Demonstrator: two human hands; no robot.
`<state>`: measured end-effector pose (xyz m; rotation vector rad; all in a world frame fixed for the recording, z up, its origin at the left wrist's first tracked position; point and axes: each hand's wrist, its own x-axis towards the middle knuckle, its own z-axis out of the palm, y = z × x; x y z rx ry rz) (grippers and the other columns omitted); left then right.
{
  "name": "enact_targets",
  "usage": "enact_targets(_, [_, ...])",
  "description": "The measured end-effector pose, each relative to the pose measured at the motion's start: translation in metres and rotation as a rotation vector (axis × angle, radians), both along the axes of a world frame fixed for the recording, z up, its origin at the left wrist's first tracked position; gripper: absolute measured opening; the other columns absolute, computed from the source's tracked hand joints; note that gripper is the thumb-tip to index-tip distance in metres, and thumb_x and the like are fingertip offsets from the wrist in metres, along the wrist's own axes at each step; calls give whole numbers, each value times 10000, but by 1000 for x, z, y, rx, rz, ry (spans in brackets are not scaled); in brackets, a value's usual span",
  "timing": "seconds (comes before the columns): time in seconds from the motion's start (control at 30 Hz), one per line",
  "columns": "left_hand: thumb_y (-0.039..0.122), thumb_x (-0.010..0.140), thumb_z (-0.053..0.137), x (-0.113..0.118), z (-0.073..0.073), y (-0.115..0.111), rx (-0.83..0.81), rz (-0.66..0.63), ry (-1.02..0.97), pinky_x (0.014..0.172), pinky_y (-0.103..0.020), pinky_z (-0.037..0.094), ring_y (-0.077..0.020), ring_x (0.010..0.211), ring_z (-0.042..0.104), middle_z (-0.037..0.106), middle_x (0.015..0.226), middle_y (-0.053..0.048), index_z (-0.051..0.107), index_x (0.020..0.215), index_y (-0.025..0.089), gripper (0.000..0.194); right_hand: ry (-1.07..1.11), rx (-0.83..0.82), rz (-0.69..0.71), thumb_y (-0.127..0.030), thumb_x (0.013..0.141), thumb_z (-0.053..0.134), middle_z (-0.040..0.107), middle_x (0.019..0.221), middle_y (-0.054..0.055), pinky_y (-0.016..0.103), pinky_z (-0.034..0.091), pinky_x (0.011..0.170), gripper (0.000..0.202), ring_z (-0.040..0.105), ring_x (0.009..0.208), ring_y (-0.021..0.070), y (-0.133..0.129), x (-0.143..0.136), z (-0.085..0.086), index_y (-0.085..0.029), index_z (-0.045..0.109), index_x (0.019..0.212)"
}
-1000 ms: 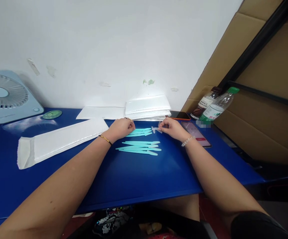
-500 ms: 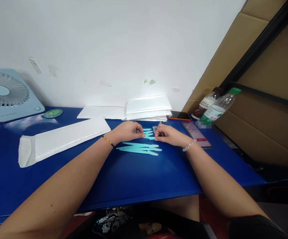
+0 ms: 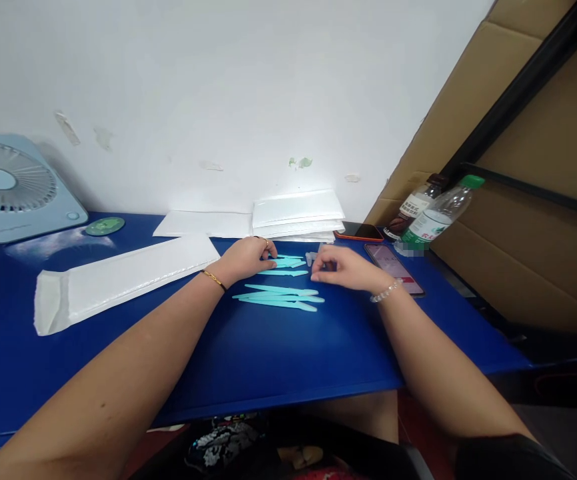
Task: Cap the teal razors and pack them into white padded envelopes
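Slim turquoise eyebrow razors lie in two groups on the blue table. The near group (image 3: 281,297) has its handles to the left and wider ends to the right. My left hand (image 3: 244,259) is over the handle ends of the far group (image 3: 291,262), thumb and fingers apart; its fingers partly hide those razors. A single razor (image 3: 288,273) lies just below its thumb. To the right, my right hand (image 3: 341,268) is curled with thumb and fingertips together; anything between them is too small to make out. Small clear plastic pieces (image 3: 310,258) lie beside its fingers.
A long white padded envelope (image 3: 133,283) lies left of my hands. More white envelopes (image 3: 296,213) are stacked by the wall. Two phones (image 3: 358,231) and two plastic bottles (image 3: 431,220) are at the right, beside cardboard. A light-blue fan (image 3: 13,193) stands far left.
My hands have moved apart. The razor between them now lies on the table; my left hand has shifted left and back over the far group, and my right hand slightly right.
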<state>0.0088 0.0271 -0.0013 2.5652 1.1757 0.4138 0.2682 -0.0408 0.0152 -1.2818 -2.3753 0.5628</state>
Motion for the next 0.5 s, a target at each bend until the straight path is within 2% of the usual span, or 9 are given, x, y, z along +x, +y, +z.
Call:
enact_targets(0.07, [435, 719, 602, 1, 1, -1, 9, -3, -21, 551, -248, 359, -144, 648, 548, 631, 790, -15, 656, 909, 208, 301, -35, -98, 117, -394, 739, 693, 561, 814, 24, 247, 401, 598, 225, 504, 696, 134, -7, -8, 3, -183, 672, 812])
enact_targets(0.13, [477, 733, 588, 3, 5, -5, -13, -26, -61, 556, -245, 364, -140, 649, 546, 630, 795, -18, 660, 909, 204, 333, -48, -147, 155, -386, 741, 690, 553, 800, 19, 242, 395, 577, 216, 487, 662, 122, -9, -13, 2, -179, 664, 797])
enact_targets(0.23, [552, 759, 543, 6, 15, -15, -128, -126, -96, 547, -234, 365, -125, 624, 535, 633, 757, -7, 675, 886, 206, 392, -8, -105, 109, -369, 779, 656, 536, 783, 14, 246, 394, 597, 197, 482, 664, 122, -7, -16, -1, -175, 632, 755])
enact_targets(0.33, [527, 765, 548, 11, 22, -24, -204, -221, -47, 539, -236, 352, -113, 581, 511, 624, 683, 11, 689, 841, 212, 353, 44, -2, 29, -352, 800, 638, 530, 787, 15, 252, 396, 639, 185, 499, 707, 134, -3, -15, -4, -177, 613, 747])
enact_targets(0.4, [477, 771, 552, 12, 22, -25, -178, -210, -9, 539, -249, 340, -117, 564, 497, 618, 648, 11, 689, 803, 211, 301, 61, 36, -8, -333, 804, 632, 534, 801, 18, 250, 395, 649, 166, 504, 711, 132, 1, -13, -5, -177, 612, 751])
enact_targets(0.5, [435, 759, 561, 10, 18, -18, -82, -109, 21, 553, -267, 335, -137, 584, 512, 634, 664, -6, 685, 780, 209, 258, 48, 73, -81, -301, 794, 638, 539, 804, 19, 248, 386, 639, 150, 494, 683, 124, 8, -4, -9, -171, 606, 725])
